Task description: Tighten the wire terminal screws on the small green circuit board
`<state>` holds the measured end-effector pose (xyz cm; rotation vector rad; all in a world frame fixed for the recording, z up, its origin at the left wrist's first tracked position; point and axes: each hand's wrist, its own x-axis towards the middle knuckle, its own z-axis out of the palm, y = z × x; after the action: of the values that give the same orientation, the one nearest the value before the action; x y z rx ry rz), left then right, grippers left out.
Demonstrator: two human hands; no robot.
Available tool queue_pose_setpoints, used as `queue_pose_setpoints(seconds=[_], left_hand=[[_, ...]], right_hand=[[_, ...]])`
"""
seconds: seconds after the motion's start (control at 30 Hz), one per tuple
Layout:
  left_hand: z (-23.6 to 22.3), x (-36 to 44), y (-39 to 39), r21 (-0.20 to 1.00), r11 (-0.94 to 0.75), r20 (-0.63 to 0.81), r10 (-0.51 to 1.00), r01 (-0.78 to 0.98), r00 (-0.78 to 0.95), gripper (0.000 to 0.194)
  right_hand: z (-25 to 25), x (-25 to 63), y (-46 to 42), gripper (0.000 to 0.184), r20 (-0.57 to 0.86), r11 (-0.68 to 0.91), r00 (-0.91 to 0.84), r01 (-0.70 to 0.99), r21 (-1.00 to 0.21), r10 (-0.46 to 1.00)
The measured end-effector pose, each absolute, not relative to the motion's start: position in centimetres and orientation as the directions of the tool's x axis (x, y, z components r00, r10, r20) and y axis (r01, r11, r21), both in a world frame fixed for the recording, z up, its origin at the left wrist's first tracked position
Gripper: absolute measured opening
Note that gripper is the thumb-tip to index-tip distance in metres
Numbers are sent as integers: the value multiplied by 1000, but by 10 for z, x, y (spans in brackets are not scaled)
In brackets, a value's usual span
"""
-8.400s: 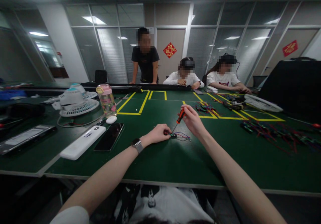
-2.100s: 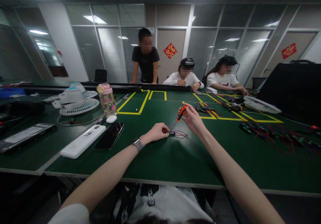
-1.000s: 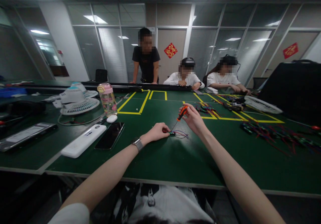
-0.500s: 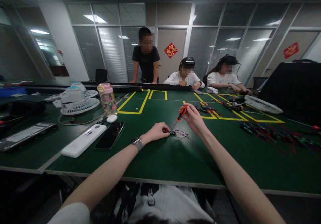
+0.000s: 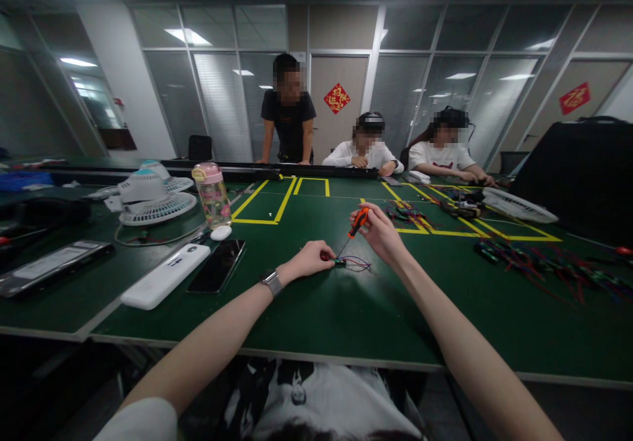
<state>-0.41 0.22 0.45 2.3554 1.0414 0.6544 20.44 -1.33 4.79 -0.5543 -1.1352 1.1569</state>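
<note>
In front of me on the green table lies a small circuit board (image 5: 339,262) with thin red, blue and dark wires (image 5: 360,264) looping to its right. My left hand (image 5: 312,258) is closed on the board's left end, its fingertips covering that part. My right hand (image 5: 380,230) grips a screwdriver (image 5: 359,222) with an orange and black handle. The screwdriver slants down to the left, and its tip meets the board close to my left fingertips. What exactly the tip touches is too small to make out.
To the left are a black phone (image 5: 217,267), a white power bank (image 5: 166,276), a pink-lidded bottle (image 5: 212,196) and white fans (image 5: 157,209). Wired boards (image 5: 539,260) lie in a heap at right, with a smaller bunch (image 5: 406,213) behind my right hand. Several people are across the table.
My right hand and the screwdriver handle have shifted very slightly. The board and my left hand stay where they were.
</note>
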Motion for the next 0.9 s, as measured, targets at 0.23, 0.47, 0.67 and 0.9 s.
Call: queue_pose_setpoints(seconds=[0.23,0.47,0.67,0.9], left_hand=[[2,-4,4,596,-609,251,760,523,600,18],[1,-4,5,582,-619,264,757,527,598,17],[1,-4,4,581,-620,262,756,527,600,18],[5,-4,2,576,-614,245,759,540,603,17]], right_hand=[[49,202,-15,27,420,381,-11,-399,-834,908],[51,199,-18,30,423,355,-64,-438,-826,904],[49,197,-16,29,439,393,-13,-419,-818,899],[53,195,-21,32,457,404,-57,-380,-832,888]])
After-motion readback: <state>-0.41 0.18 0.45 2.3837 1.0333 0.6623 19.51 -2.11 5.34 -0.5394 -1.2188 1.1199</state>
